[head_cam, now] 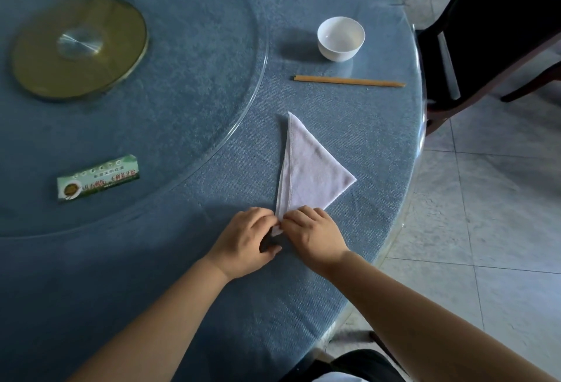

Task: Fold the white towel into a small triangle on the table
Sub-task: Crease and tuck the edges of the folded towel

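Note:
The white towel (309, 170) lies folded into a flat triangle on the blue round table (212, 275), its long point aimed away from me. Both hands meet at its near corner. My left hand (246, 237) pinches that corner from the left, fingers curled on the cloth. From the right, my right hand (314, 234) presses its fingertips on the same corner. The tip of the corner is partly hidden under the fingers.
A white bowl (340, 38) and wooden chopsticks (349, 81) lie beyond the towel. A glass turntable with a brass hub (79, 47) fills the left, holding a green packet (98, 176). A dark chair (491, 35) stands at the right, past the table edge.

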